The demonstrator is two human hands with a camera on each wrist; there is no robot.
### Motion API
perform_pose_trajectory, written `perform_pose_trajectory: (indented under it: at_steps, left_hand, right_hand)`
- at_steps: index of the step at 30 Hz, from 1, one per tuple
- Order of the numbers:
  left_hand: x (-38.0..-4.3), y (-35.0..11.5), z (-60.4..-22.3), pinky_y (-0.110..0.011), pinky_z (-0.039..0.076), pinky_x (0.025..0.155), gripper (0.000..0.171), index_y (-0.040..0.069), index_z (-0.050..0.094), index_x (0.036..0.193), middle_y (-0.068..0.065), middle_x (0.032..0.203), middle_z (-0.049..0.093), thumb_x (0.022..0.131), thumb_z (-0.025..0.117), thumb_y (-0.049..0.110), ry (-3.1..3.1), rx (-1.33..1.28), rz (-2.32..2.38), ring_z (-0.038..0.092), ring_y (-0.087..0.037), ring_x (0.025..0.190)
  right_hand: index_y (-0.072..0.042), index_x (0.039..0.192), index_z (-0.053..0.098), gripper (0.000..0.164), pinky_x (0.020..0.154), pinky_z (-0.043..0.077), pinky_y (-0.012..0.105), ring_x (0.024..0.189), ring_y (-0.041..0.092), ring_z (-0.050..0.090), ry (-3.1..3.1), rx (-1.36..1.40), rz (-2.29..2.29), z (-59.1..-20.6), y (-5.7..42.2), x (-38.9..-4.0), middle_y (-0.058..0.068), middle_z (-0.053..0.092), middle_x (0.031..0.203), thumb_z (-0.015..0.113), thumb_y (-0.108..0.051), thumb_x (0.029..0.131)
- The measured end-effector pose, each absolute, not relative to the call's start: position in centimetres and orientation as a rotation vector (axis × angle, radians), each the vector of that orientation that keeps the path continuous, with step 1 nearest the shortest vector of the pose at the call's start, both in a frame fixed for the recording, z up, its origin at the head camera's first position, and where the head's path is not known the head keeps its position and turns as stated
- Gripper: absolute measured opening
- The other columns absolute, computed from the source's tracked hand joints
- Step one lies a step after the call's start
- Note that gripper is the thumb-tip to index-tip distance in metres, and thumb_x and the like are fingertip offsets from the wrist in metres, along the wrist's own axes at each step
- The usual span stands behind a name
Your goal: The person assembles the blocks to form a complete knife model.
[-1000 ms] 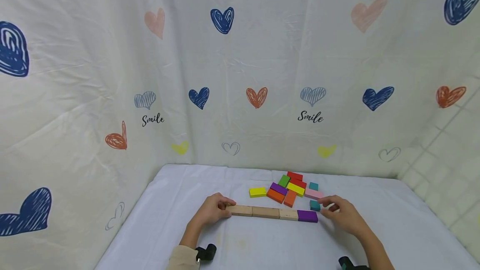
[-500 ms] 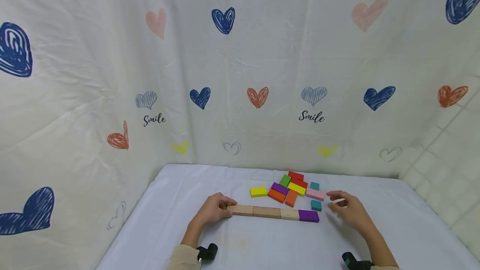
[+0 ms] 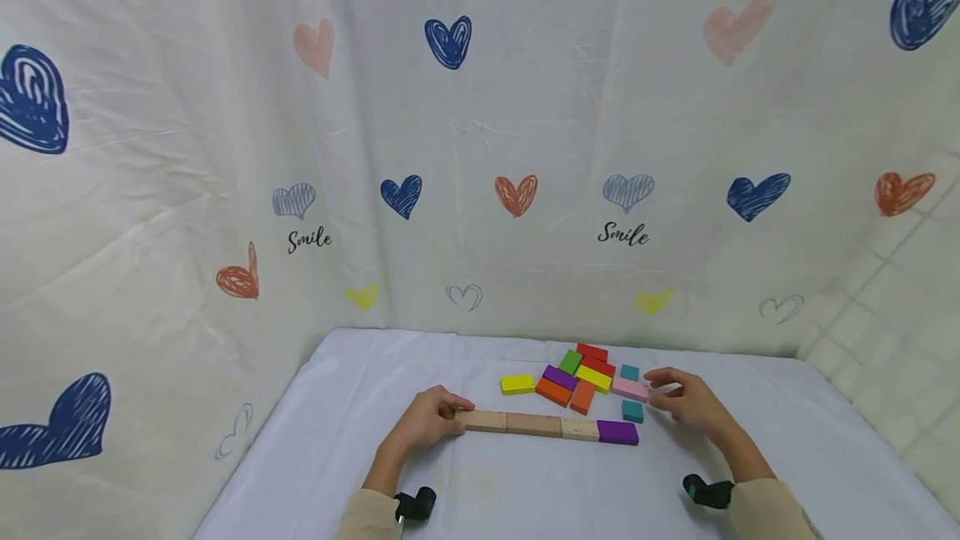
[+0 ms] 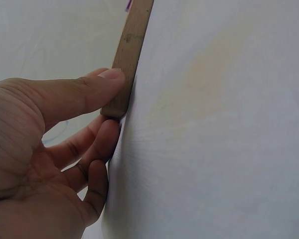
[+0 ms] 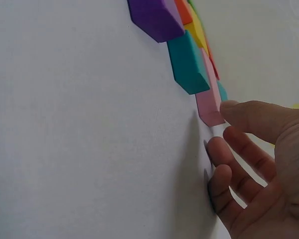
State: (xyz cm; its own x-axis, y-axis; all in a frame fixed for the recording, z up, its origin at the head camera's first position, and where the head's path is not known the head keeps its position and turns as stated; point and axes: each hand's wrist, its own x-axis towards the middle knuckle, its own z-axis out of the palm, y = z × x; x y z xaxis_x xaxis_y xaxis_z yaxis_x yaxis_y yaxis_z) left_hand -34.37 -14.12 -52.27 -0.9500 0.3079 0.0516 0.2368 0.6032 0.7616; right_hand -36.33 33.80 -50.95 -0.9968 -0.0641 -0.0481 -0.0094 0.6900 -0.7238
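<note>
Left hand [image 3: 429, 419]: the grip is pinching the near-left end of the first bare wood block [image 3: 483, 421], thumb laid along the face nearest the person, fingers behind and below the end. This block lies on the white-covered worktop [image 3: 525, 490] and heads a straight row: a middle wood block [image 3: 533, 424], a third wood block [image 3: 580, 429], then a purple block [image 3: 618, 432] at the right end. No gap is evident between neighbours.

Right hand [image 3: 692, 401]: the grip is spread, thumb apart from the loosely bent fingers, at the right end of the pink block [image 3: 630, 389]. Whether the thumb tip touches it cannot be told. The pink block lies between the near teal block [image 3: 632, 412] and the far teal block [image 3: 629, 372], at the right edge of the coloured group.

Handling assessment: the pieces appear to be small painted or bare wood, judged light, stiff and not fragile. Painted faces may prove somewhat slick; the bare grain should hold better. The pink block is best taken across its two long sides near the free right end, where the neighbouring blocks leave access; a careless finger could nudge the near teal block.
</note>
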Motion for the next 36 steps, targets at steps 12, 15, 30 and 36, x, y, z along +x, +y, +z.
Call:
perform_pose_trajectory:
  at_steps: [12, 15, 30, 36]
  left_hand:
    - [-34.4, -14.1, -52.3, -0.027, 0.041, 0.069, 0.031, 0.020, 0.081, 0.108, -0.005, 0.096, 0.062, 0.081, 0.083, 0.005, 2.753, 0.470, 1.272, 0.051, -0.016, 0.083]
    - [-34.4, -14.1, -52.2, -0.026, 0.041, 0.069, 0.031, 0.020, 0.081, 0.108, -0.005, 0.096, 0.062, 0.081, 0.083, 0.005, 2.752, 0.474, 1.273, 0.051, -0.016, 0.083]
    - [-34.5, -14.1, -52.3, -0.026, 0.040, 0.066, 0.031, 0.020, 0.081, 0.109, -0.003, 0.092, 0.061, 0.081, 0.084, 0.007, 2.746, 0.475, 1.264, 0.051, -0.015, 0.080]
    - [-34.5, -14.1, -52.4, -0.026, 0.040, 0.066, 0.030, 0.022, 0.081, 0.109, -0.002, 0.092, 0.061, 0.082, 0.084, 0.009, 2.750, 0.456, 1.249, 0.051, -0.014, 0.080]
  right_hand:
    - [-0.006, 0.130, 0.065, 0.042, 0.084, 0.054, 0.038, 0.102, 0.026, 0.058, 2.860, -0.181, -1.100, -51.0, 33.5, -38.0, 0.017, 0.064, 0.122, 0.076, -0.014, 0.090]
    - [-0.006, 0.129, 0.066, 0.041, 0.082, 0.054, 0.037, 0.100, 0.026, 0.057, 2.861, -0.196, -1.089, -51.0, 33.3, -38.0, 0.017, 0.063, 0.119, 0.076, -0.011, 0.089]
    - [-0.011, 0.133, 0.067, 0.045, 0.077, 0.056, 0.034, 0.098, 0.025, 0.056, 2.830, -0.227, -1.027, -49.7, 34.1, -37.8, 0.013, 0.061, 0.119, 0.076, -0.011, 0.089]
    - [-0.009, 0.133, 0.066, 0.043, 0.079, 0.054, 0.035, 0.098, 0.025, 0.057, 2.838, -0.293, -1.025, -48.4, 35.3, -36.7, 0.016, 0.061, 0.120, 0.072, -0.008, 0.091]
